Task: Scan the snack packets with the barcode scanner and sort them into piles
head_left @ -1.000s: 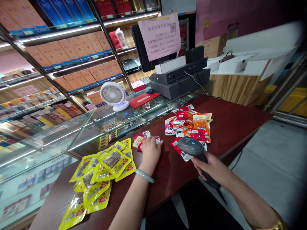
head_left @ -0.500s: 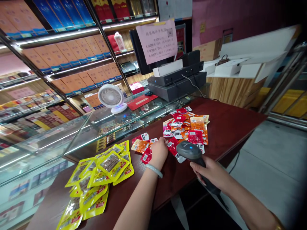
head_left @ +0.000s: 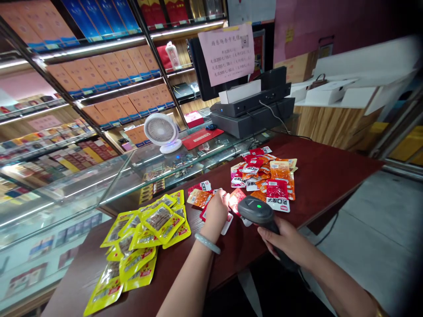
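My right hand (head_left: 287, 240) is wrapped around the handle of a black barcode scanner (head_left: 256, 209), which has a green light on top. The scanner's head points left, and a bright glow falls on a red snack packet (head_left: 236, 199) in front of it. My left hand (head_left: 216, 211), with a pale bangle at the wrist, is closed at the near edge of that packet, fingertips pinching it. Beneath and beside this hand lie a few red and orange packets (head_left: 199, 198). To the right is a larger heap of red and orange packets (head_left: 277, 187).
A pile of yellow snack packets (head_left: 145, 237) lies on the left of the dark red table (head_left: 330, 176). Behind are a glass display counter (head_left: 115, 185), a white fan (head_left: 161, 130) and a cash register unit (head_left: 251, 116). Boxed goods fill the shelves (head_left: 109, 70).
The scanner's top light has turned from blue to green, and a bright glow now falls on the red packet. Another packet shows below my left hand. The view has shifted slightly.
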{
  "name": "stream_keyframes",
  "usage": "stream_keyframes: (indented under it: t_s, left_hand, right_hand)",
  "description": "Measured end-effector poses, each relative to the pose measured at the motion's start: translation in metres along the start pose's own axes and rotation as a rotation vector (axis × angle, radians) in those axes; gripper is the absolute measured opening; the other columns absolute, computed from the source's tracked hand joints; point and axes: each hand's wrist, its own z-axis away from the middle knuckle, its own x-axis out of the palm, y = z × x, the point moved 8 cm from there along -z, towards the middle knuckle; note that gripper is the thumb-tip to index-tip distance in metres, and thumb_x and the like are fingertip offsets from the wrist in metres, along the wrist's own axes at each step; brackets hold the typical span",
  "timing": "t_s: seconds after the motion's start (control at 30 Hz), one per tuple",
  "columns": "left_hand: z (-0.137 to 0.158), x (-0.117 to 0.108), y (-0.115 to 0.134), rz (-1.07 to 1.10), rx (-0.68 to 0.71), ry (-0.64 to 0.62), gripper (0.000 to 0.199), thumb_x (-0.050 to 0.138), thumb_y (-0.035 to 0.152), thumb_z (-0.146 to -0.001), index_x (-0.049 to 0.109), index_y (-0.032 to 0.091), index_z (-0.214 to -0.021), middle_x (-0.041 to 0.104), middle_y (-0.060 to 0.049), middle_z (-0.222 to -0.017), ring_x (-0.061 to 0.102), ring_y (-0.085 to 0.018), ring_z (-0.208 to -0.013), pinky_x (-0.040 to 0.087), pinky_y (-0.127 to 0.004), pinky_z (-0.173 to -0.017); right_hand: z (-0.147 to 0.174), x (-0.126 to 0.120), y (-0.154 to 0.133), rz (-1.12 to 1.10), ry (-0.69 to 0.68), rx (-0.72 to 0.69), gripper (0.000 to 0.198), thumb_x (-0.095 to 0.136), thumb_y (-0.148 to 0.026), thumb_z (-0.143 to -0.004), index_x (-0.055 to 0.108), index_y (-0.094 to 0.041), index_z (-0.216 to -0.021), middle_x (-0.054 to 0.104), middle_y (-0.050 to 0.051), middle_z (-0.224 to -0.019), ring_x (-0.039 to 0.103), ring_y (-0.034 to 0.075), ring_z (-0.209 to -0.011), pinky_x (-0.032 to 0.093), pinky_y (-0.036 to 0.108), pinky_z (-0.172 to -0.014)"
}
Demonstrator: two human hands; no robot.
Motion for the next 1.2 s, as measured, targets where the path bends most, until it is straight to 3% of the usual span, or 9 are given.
stream_keyframes:
  t_s: [0.1, 0.2, 0.33, 0.43, 0.63, 0.87, 1.0, 1.2]
  left_hand:
    - [-0.003, -0.015, -0.017, 0.022, -0.057, 0.003, 0.021, 0.044, 0.034, -0.093, 0.059, 0.02, -0.097, 0.068, -0.005, -0.083, 0.063, -0.017, -0.073, 0.041, -0.025, -0.065]
    - [-0.01, -0.045, -0.045, -0.023, -0.143, 0.054, 0.021, 0.041, 0.035, -0.093, 0.058, 0.022, -0.096, 0.065, -0.002, -0.076, 0.061, -0.016, -0.066, 0.04, -0.025, -0.061]
    - [-0.016, -0.087, -0.079, -0.199, -0.238, 0.134, 0.027, 0.038, 0.039, -0.094, 0.059, 0.023, -0.097, 0.069, -0.006, -0.084, 0.064, -0.022, -0.077, 0.041, -0.029, -0.063]
    - [-0.015, -0.098, -0.086, -0.351, -0.254, 0.199, 0.031, 0.036, 0.041, -0.095, 0.059, 0.022, -0.101, 0.07, -0.01, -0.096, 0.064, -0.027, -0.09, 0.044, -0.034, -0.072]
    - [-0.004, -0.074, -0.044, -0.528, -0.087, 0.272, 0.039, 0.05, 0.048, -0.088, 0.061, 0.02, -0.112, 0.064, -0.015, -0.117, 0.054, -0.033, -0.114, 0.04, -0.046, -0.094]
    - [-0.021, -0.023, 0.017, -0.437, 0.126, 0.121, 0.035, 0.05, 0.045, -0.09, 0.067, 0.022, -0.11, 0.067, -0.011, -0.114, 0.057, -0.028, -0.111, 0.039, -0.04, -0.096]
    - [-0.049, 0.003, 0.03, -0.42, 0.107, 0.064, 0.039, 0.047, 0.049, -0.091, 0.07, 0.02, -0.105, 0.069, -0.012, -0.108, 0.06, -0.027, -0.106, 0.041, -0.038, -0.092]
    - [-0.082, 0.027, 0.028, -0.442, 0.007, 0.009, 0.043, 0.047, 0.053, -0.088, 0.07, 0.016, -0.093, 0.068, -0.017, -0.105, 0.06, -0.029, -0.106, 0.042, -0.039, -0.09]
  right_hand:
    - [-0.001, 0.001, 0.003, -0.004, -0.022, -0.003, 0.037, 0.058, -0.056, -0.086, 0.047, -0.021, -0.084, 0.049, -0.009, -0.047, 0.046, 0.01, -0.038, 0.037, 0.022, -0.04]
    - [-0.002, 0.001, 0.007, -0.017, -0.032, -0.023, 0.038, 0.059, -0.056, -0.086, 0.048, -0.02, -0.088, 0.05, -0.009, -0.048, 0.047, 0.01, -0.038, 0.037, 0.022, -0.04]
    - [-0.003, -0.001, 0.012, -0.054, -0.022, -0.024, 0.039, 0.06, -0.056, -0.085, 0.049, -0.02, -0.093, 0.049, -0.009, -0.048, 0.046, 0.009, -0.037, 0.036, 0.02, -0.039]
    - [-0.003, -0.001, 0.012, -0.092, -0.021, -0.027, 0.039, 0.062, -0.055, -0.084, 0.051, -0.019, -0.095, 0.048, -0.01, -0.048, 0.045, 0.009, -0.037, 0.036, 0.02, -0.038]
    - [-0.001, -0.007, 0.008, -0.083, -0.003, -0.025, 0.04, 0.061, -0.057, -0.084, 0.052, -0.019, -0.095, 0.048, -0.01, -0.047, 0.044, 0.008, -0.036, 0.036, 0.019, -0.038]
    - [0.0, -0.018, 0.014, -0.098, 0.034, -0.026, 0.04, 0.06, -0.057, -0.084, 0.049, -0.019, -0.092, 0.049, -0.01, -0.048, 0.045, 0.008, -0.036, 0.036, 0.019, -0.037]
    - [0.001, -0.021, 0.014, -0.106, 0.042, -0.021, 0.042, 0.06, -0.058, -0.083, 0.049, -0.02, -0.095, 0.048, -0.01, -0.049, 0.045, 0.009, -0.037, 0.037, 0.019, -0.036]
    - [0.003, -0.028, 0.018, -0.12, 0.075, -0.032, 0.042, 0.059, -0.06, -0.083, 0.05, -0.02, -0.092, 0.047, -0.01, -0.05, 0.043, 0.008, -0.035, 0.036, 0.02, -0.036]
